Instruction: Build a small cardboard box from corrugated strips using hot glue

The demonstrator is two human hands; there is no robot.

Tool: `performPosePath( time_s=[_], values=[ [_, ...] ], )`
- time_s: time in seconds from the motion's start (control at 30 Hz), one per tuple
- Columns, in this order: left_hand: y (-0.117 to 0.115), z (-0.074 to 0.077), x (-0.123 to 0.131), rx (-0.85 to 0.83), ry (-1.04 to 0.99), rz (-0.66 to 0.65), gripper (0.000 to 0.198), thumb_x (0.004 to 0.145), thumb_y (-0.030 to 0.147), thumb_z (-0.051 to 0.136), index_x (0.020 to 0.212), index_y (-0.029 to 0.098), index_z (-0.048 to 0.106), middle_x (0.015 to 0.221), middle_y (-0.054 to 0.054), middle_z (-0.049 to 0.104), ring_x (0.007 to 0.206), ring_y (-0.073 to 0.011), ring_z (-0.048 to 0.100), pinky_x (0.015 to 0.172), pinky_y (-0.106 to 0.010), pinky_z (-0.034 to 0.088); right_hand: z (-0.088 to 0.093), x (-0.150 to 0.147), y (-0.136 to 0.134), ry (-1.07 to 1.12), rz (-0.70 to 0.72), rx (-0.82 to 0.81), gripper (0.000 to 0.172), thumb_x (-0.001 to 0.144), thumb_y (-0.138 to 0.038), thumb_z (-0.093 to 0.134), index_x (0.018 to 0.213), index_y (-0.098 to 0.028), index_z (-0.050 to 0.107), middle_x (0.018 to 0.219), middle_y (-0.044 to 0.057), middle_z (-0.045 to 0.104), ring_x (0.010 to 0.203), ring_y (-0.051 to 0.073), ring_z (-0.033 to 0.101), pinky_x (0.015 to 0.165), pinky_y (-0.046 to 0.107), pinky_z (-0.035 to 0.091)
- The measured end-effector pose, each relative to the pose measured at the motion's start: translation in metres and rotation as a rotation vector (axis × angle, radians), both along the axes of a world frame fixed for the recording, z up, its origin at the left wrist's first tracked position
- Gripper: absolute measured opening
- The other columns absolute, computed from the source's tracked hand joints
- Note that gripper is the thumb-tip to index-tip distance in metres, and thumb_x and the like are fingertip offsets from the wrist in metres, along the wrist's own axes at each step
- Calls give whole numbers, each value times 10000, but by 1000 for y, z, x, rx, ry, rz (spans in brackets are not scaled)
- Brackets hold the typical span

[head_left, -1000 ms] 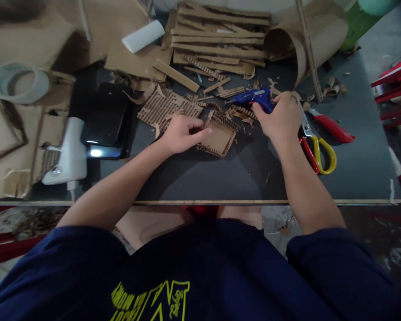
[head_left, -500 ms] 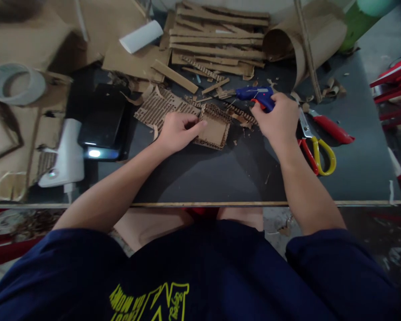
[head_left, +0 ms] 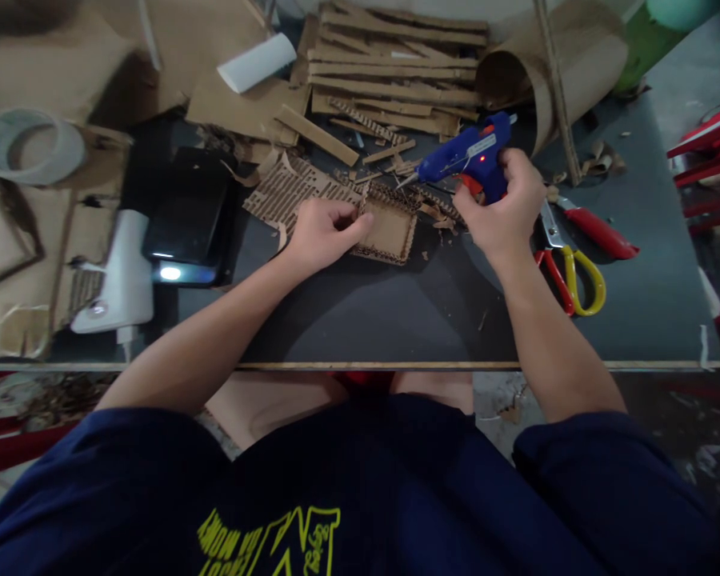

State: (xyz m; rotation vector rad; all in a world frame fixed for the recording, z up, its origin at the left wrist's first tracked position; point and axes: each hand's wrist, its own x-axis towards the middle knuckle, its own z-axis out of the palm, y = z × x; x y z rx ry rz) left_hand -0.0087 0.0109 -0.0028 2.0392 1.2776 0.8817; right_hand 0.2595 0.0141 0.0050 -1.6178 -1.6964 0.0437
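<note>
My left hand (head_left: 330,232) pinches the left wall of a small square cardboard tray (head_left: 393,226) with corrugated edging, which rests on the dark table. In my right hand (head_left: 510,204) is a blue glue gun (head_left: 465,156) with an orange trigger and a lit red light. Its nozzle points left and down, close over the tray's back wall; whether it touches I cannot tell. Behind my left hand lies a ribbed sheet of corrugated cardboard (head_left: 294,190). Scissors (head_left: 567,264) with red and yellow handles lie just right of my right hand.
Stacked cardboard strips (head_left: 396,68) lie at the back, beside a rolled cardboard tube (head_left: 552,72). A red-handled tool (head_left: 603,230) is by the scissors. To the left are a black box (head_left: 186,208) with a light, a white device (head_left: 117,272) and a tape roll (head_left: 30,148).
My right hand has lifted and tilted the glue gun, turning its nozzle down toward the tray's back wall. My left hand and the tray have stayed in place.
</note>
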Motion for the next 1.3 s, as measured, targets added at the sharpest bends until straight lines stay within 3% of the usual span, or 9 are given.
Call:
performPosePath(
  time_s=[0.27,0.43,0.53,0.63,0.77,0.9,1.13,1.3],
  values=[
    [0,-2,-2,31,28,-14,433,840,373,560,493,186,382,455,57,285,487,-72,277,530,-270,257,-11,10,5,-4,-66,90,329,880,-532,574,1041,-253,506,957,49,648,957,285,676,829,487,557],
    [-3,2,-7,148,199,-160,494,832,470,527,459,184,375,430,28,338,470,-91,347,528,-272,261,-18,15,13,15,-64,62,355,892,-570,565,1024,-245,511,929,45,635,974,280,665,825,485,556],
    [-6,3,-6,224,258,-87,487,828,533,546,492,185,491,441,14,401,495,-110,419,540,-263,287,-15,7,9,33,-38,37,339,879,-556,596,1007,-251,520,956,52,640,1018,279,649,841,465,555],
    [-7,1,-4,207,107,39,367,822,525,614,684,186,641,486,36,419,496,-96,407,548,-252,324,-12,-5,2,105,18,8,309,876,-535,599,984,-256,519,957,47,648,992,260,646,842,448,554],
    [-8,3,0,86,-145,-12,419,828,575,644,967,186,715,533,41,466,501,-94,411,534,-246,351,-11,-19,-6,198,73,-33,314,837,-501,644,998,-262,519,990,51,656,983,258,650,852,439,550],
    [-13,10,4,-11,-187,-116,544,862,661,550,881,158,756,572,-11,579,559,-113,497,539,-242,374,-6,-26,-14,269,118,-114,344,827,-486,657,1071,-293,511,1097,72,652,1100,282,614,883,450,547],
    [-14,8,8,-51,-205,-106,335,838,448,647,798,143,778,528,-6,600,475,-79,411,470,-239,290,-5,-29,-14,276,111,-115,333,830,-480,646,1071,-280,533,1107,75,661,1068,277,633,888,450,552],
    [-7,4,5,-16,-208,-80,325,847,444,637,775,157,771,529,-4,596,471,-80,384,468,-248,275,-12,-23,-6,266,125,-98,334,856,-534,609,1056,-271,559,1043,71,670,1056,276,647,826,445,572]
  ],
)
